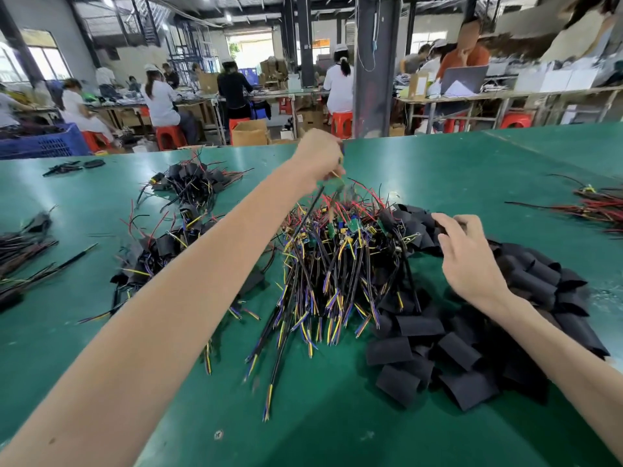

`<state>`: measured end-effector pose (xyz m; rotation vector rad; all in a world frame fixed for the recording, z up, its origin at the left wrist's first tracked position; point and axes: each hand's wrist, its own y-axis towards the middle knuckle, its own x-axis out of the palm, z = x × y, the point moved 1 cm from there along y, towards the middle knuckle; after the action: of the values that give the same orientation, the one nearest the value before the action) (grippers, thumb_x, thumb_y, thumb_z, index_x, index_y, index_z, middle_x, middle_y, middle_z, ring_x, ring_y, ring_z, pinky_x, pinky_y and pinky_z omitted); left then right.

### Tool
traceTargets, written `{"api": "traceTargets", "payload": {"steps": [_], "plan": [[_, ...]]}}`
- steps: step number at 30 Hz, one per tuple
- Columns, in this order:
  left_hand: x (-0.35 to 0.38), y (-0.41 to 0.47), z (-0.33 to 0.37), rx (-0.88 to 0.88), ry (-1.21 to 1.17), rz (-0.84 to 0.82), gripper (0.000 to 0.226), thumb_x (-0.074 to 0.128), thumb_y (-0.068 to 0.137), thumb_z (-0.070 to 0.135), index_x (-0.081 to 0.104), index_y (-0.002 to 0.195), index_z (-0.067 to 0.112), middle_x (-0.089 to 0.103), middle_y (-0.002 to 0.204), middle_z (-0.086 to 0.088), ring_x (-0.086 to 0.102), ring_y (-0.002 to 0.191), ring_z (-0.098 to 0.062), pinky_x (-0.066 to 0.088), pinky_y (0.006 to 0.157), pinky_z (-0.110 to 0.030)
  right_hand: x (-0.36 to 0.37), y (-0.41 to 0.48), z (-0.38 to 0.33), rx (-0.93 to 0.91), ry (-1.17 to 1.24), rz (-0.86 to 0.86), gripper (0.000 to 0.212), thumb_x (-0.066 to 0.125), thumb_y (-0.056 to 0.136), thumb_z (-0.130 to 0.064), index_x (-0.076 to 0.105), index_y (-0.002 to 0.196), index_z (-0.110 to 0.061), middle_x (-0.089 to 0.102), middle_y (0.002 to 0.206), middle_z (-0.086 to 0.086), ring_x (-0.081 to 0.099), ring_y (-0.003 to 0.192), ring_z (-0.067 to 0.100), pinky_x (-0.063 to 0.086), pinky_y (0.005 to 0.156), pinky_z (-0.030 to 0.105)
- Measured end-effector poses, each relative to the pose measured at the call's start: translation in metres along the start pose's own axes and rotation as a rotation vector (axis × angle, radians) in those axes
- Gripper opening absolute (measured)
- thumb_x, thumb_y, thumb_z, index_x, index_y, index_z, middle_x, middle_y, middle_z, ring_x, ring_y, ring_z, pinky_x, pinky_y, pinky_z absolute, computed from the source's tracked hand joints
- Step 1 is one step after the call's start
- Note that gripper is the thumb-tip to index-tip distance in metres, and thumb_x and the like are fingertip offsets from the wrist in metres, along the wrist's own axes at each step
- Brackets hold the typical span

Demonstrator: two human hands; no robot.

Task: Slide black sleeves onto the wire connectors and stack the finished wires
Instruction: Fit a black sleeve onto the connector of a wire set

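- Finished wires (188, 183): lying in loose stacks on the green table (40, 348) at far left, each already wearing its sleeve, well apart from both hands.
- Left hand (318, 156): reaching far forward, closing its fingers round the top of one wire (312, 207) and holding it above the heap; exact finger hold blurred.
- That wire: hanging light and limp, likely flexing freely and snagging on neighbours; better pinching the black jacket close behind the connector end than the thin coloured leads.
- Unsleeved wire pile (337, 264): sitting tangled between the two hands, showing small green boards on top, probably fragile and not for squeezing.
- Right hand (468, 254): bending its fingers down onto the far edge of the sleeve heap; pinching one or merely touching, impossible to tell.
- Black sleeves (472, 358): lying heaped at right, looking soft, flattened and featherweight; probably needing a squeeze at the edges for opening the mouth.
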<state>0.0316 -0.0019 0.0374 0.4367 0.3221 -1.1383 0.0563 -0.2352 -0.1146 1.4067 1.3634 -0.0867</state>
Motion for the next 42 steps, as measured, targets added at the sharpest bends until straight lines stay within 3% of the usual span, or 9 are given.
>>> {"api": "traceTargets", "payload": {"steps": [5,9,13,16,20,26,31,36,42], "plan": [[0.010,-0.019,-0.017,-0.004,0.176,-0.175,0.017,0.057,0.086,-0.007,0.054,0.097,0.006,0.053,0.079,-0.019,0.045,0.053,-0.022,0.038,0.052,-0.028,0.001,-0.003,-0.001,0.028,0.025,-0.031,0.037,0.043,0.097,-0.009,0.047,0.134,-0.004,0.041,0.120,0.020,0.049,0.095,0.032,0.034,0.092,0.034],[0.008,-0.016,-0.032,0.003,0.332,-0.108,0.013,0.052,0.088,-0.002,0.052,0.083,0.009,0.053,0.081,-0.018,0.051,0.065,-0.025,0.047,0.058,-0.031,0.001,-0.001,-0.005,0.020,0.037,-0.024,0.037,0.045,0.096,-0.010,0.048,0.133,-0.004,0.045,0.118,0.018,0.051,0.101,0.032,0.035,0.096,0.037],[-0.004,-0.019,-0.039,0.098,0.530,0.070,0.009,0.049,0.088,0.002,0.057,0.088,0.002,0.061,0.088,-0.017,0.056,0.074,-0.029,0.051,0.070,-0.036,0.000,-0.002,-0.011,-0.066,0.019,-0.026,0.037,0.049,0.095,-0.006,0.049,0.131,-0.002,0.050,0.112,0.018,0.053,0.097,0.033,0.033,0.089,0.028],[-0.021,-0.023,-0.038,0.197,0.616,0.247,0.024,0.047,0.091,0.002,0.051,0.114,-0.005,0.058,0.109,-0.022,0.056,0.098,-0.035,0.041,0.074,-0.035,0.003,-0.003,-0.013,-0.093,0.029,-0.058,0.038,0.048,0.095,-0.006,0.047,0.133,-0.003,0.052,0.113,0.018,0.051,0.105,0.034,0.034,0.094,0.034],[-0.043,-0.032,-0.029,0.395,0.586,0.252,0.044,0.037,0.088,-0.008,0.042,0.129,0.005,0.055,0.112,-0.022,0.051,0.102,-0.034,0.041,0.084,-0.038,0.000,-0.003,-0.015,-0.098,0.083,-0.030,0.033,0.047,0.095,-0.005,0.051,0.128,-0.002,0.053,0.113,0.017,0.052,0.103,0.033,0.034,0.093,0.030],[-0.043,-0.066,-0.050,0.721,1.036,0.271,0.025,0.039,0.096,0.002,0.058,0.113,0.003,0.058,0.105,-0.012,0.048,0.091,-0.032,0.031,0.079,-0.040,-0.004,-0.004,-0.024,-0.125,0.136,0.046,0.029,0.057,0.090,-0.004,0.058,0.119,-0.006,0.059,0.108,0.013,0.056,0.083,0.024,0.033,0.080,0.013],[-0.017,-0.102,-0.095,0.750,0.803,0.362,0.012,0.055,0.093,0.008,0.067,0.093,0.004,0.058,0.086,-0.013,0.047,0.081,-0.030,0.036,0.079,-0.042,-0.003,-0.006,-0.029,-0.127,0.200,0.011,0.042,0.067,0.081,-0.006,0.058,0.121,-0.014,0.062,0.106,0.003,0.058,0.087,0.015,0.045,0.089,0.025],[-0.004,-0.119,-0.108,0.684,0.663,0.399,0.027,0.044,0.096,0.022,0.066,0.102,0.008,0.055,0.097,-0.012,0.049,0.087,-0.031,0.036,0.086,-0.036,0.000,-0.007,-0.030,-0.111,0.306,-0.076,0.053,0.070,0.078,-0.002,0.053,0.125,-0.019,0.060,0.102,-0.007,0.053,0.094,-0.005,0.041,0.090,0.010],[-0.002,-0.126,-0.112,0.688,0.593,0.453,0.026,0.046,0.096,0.020,0.066,0.106,0.008,0.053,0.096,-0.013,0.042,0.086,-0.025,0.038,0.084,-0.035,0.000,-0.010,-0.033,-0.109,0.333,-0.171,0.056,0.070,0.079,-0.005,0.049,0.128,-0.025,0.065,0.106,-0.011,0.060,0.096,0.000,0.045,0.093,0.015]]}}
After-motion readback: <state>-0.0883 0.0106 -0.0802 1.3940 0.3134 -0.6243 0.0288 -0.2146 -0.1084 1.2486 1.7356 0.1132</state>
